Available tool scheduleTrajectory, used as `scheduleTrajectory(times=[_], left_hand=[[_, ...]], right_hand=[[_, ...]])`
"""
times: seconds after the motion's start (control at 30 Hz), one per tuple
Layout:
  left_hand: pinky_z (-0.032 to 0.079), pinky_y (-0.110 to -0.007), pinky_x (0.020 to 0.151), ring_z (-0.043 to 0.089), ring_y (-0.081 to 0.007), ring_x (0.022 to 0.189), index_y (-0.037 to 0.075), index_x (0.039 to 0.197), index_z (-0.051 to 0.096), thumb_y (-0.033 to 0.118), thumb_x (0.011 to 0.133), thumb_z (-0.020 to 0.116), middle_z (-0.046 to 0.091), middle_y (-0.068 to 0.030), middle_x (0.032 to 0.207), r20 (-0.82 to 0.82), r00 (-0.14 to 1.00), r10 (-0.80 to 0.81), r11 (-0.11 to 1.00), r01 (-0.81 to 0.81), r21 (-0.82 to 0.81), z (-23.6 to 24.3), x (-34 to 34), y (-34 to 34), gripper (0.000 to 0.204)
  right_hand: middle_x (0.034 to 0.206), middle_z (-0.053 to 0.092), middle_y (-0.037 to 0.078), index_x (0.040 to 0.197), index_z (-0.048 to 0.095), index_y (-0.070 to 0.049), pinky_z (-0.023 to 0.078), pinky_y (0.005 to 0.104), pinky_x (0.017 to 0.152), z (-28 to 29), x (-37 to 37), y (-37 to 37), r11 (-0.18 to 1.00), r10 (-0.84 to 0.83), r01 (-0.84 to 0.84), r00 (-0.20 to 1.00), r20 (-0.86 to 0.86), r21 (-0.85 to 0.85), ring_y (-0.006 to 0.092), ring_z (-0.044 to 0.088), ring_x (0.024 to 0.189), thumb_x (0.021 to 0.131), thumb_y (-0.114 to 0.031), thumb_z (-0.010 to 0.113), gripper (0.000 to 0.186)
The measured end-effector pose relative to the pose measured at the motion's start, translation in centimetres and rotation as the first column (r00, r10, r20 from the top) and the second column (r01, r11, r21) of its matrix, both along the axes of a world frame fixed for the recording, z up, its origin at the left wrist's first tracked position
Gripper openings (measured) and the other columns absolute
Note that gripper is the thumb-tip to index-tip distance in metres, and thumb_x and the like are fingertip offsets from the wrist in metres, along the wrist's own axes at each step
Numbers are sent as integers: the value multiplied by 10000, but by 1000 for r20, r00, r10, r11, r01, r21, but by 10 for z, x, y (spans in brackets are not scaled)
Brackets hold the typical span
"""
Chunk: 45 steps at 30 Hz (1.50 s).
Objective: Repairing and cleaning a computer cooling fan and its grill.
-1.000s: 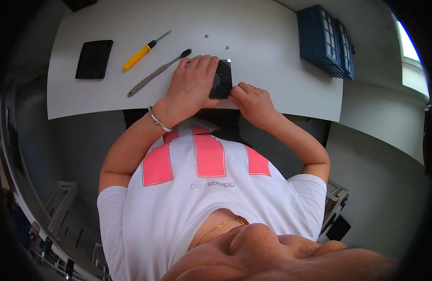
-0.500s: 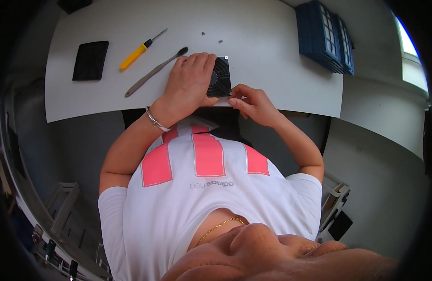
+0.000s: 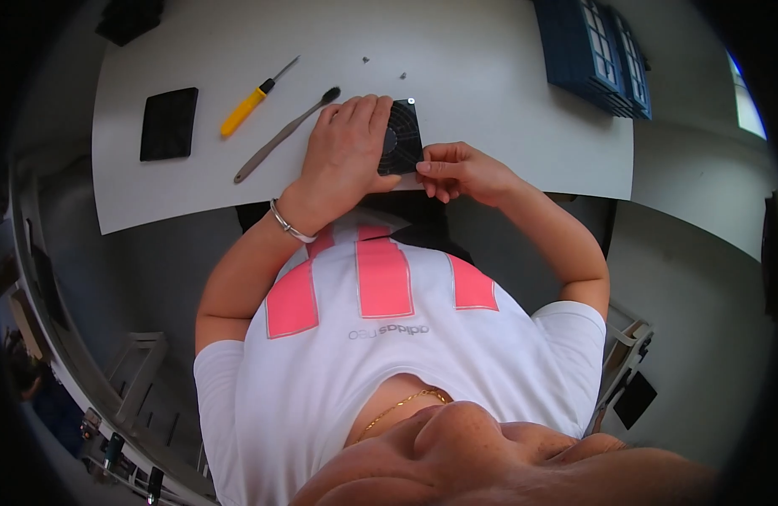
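From my end of the link, I see the left hand (image 3: 345, 145) palm-down over the left part of the black square fan (image 3: 402, 139), fingers bent toward its far edge and thumb spread at its near one, so I read that grip as closed about the frame; the fan shows to the right of the palm, lying near the front edge of the white table (image 3: 507, 126), its square form giving no long axis. The right hand (image 3: 472, 175) is the nearer one to its near right corner, thumb and forefinger narrowed there and pointing left; I cannot tell whether they pinch anything. Across the tabletop from the left, I make out a smooth dark rectangular slab (image 3: 169, 124), a screwdriver (image 3: 244, 114) with a yellow handle and thin metal shaft, a slim grey brush (image 3: 279, 143) with dark bristles, two small screws (image 3: 365, 60) beyond the fan's concentric ringed guard, and blue crates (image 3: 579, 55) with slatted sides
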<state>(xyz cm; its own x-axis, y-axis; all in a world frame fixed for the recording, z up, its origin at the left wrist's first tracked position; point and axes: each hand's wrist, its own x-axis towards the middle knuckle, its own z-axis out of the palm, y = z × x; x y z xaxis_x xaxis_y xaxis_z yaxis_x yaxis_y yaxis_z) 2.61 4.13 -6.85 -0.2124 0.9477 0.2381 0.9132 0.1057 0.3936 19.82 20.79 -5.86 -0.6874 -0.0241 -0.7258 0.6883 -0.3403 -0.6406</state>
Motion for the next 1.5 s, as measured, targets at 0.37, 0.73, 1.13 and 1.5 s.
scheduleTrajectory(times=[0.37, 0.73, 1.13, 1.5], left_hand=[[418, -395, 1063, 557, -284, 1221, -9, 1356, 492, 318, 570, 943, 581, -139, 1254, 5, 999, -54, 999, 54, -3, 6, -4, 0, 963], [421, -387, 1066, 570, -289, 1214, 0, 1341, 504, 298, 575, 944, 589, -144, 1265, 36, 999, -36, 999, 36, -9, 5, 2, 4, 932], [431, -421, 1075, 550, -314, 1260, 8, 1397, 489, 366, 617, 924, 567, -168, 1347, 20, 998, -53, 996, 55, -77, 8, 2, 21, 963], [470, -425, 1034, 590, -305, 1226, 28, 1346, 565, 450, 652, 912, 615, -149, 1302, 185, 973, -138, 981, 160, -111, 19, -22, 24, 884]], right_hand=[[724, 680, 9, 844, 642, -97, 424, 217, 564, 2, 0, -4, 984, 101, -89, 992, -70, 153, 87, 615, 612, 1013, -344, 635, 300], [817, 719, 34, 1006, 638, -44, 496, 238, 648, 14, -3, 12, 930, 184, -160, 982, -42, 332, 115, 672, 697, 898, -227, 788, 260], [1478, 458, 152, 1462, 441, -103, 404, 460, 1109, 3, 1, 12, 284, 500, 313, 758, -418, 906, 342, 448, 1336, 634, -366, 942, 1004], [1464, 513, 124, 1461, 458, -118, 349, 463, 1137, -21, 1, 13, 341, 454, 280, 787, -418, 897, 339, 462, 1369, 592, -382, 963, 1039]])
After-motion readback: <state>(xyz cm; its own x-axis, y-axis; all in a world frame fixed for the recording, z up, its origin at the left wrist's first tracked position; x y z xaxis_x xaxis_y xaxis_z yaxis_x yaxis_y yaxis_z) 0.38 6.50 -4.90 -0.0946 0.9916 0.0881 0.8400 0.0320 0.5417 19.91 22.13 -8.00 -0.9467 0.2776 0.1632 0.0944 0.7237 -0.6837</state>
